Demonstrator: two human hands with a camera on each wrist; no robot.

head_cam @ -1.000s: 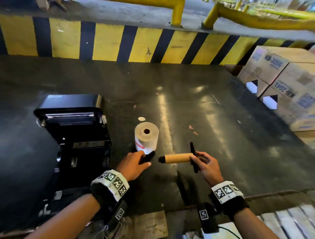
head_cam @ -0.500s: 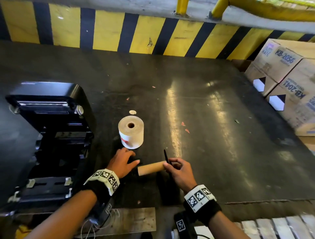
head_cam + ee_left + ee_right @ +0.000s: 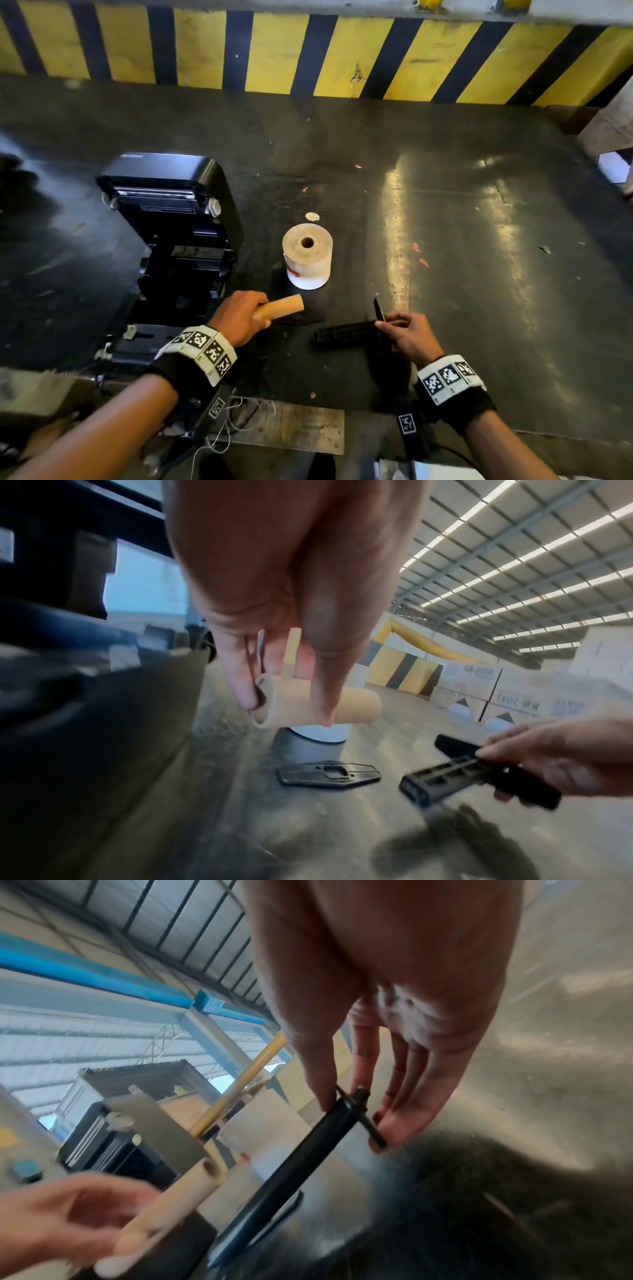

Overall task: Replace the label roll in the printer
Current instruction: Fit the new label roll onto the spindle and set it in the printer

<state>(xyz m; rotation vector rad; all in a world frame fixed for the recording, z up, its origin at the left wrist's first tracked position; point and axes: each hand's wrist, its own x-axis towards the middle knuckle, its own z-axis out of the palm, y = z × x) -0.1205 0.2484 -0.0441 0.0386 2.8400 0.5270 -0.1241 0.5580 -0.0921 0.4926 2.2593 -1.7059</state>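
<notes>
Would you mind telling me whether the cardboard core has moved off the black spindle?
Yes. The cardboard core now sits left of the spindle, nearer the printer.

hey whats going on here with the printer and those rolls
A person is partway through swapping the label roll. The left hand holds the empty cardboard core, now free of the black spindle, which the right hand pinches by its end guide. A loose black guide plate lies flat on the table. The fresh label roll stands on end, untouched, beside the printer, whose lid is open.
</notes>
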